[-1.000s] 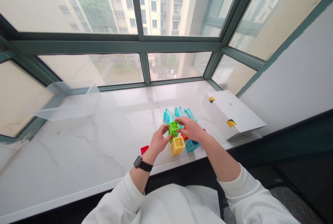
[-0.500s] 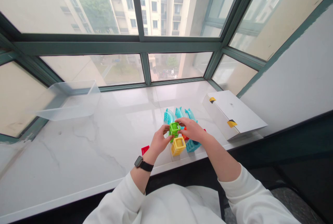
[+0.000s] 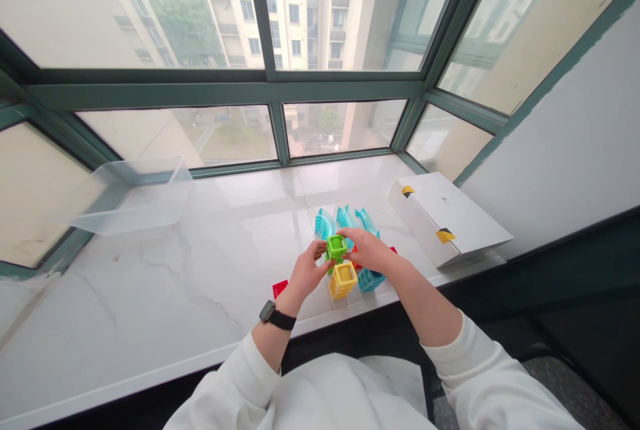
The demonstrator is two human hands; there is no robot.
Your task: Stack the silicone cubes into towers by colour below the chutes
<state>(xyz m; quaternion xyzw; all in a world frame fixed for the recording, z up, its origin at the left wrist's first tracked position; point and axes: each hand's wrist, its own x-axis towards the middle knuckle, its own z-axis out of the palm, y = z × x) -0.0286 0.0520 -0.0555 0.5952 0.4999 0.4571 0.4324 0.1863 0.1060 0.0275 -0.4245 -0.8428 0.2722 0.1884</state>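
Note:
A bright green hollow toy block [image 3: 337, 247] sits between my two hands, with more green plastic below it. My left hand [image 3: 309, 270] closes on its left side, thumb low and fingers behind. From the right, my right hand [image 3: 367, 249] holds the same block, fingertips at its top and right side. Close in front stands a yellow hollow block stack [image 3: 343, 281]. A blue block [image 3: 371, 279] lies under my right wrist, and red-orange pieces [image 3: 356, 258] are partly hidden by my right hand.
Several clear blue curved track pieces [image 3: 346, 218] lie behind my hands. A red piece [image 3: 280, 288] rests by my left wrist. At the left is a clear plastic bin [image 3: 135, 217]; at the right, a white box [image 3: 450, 217] with yellow-black tape. Windows border the marble-patterned ledge [image 3: 200, 270].
Almost nothing differs. Both hands keep their hold around the green block, and the view has shifted very slightly.

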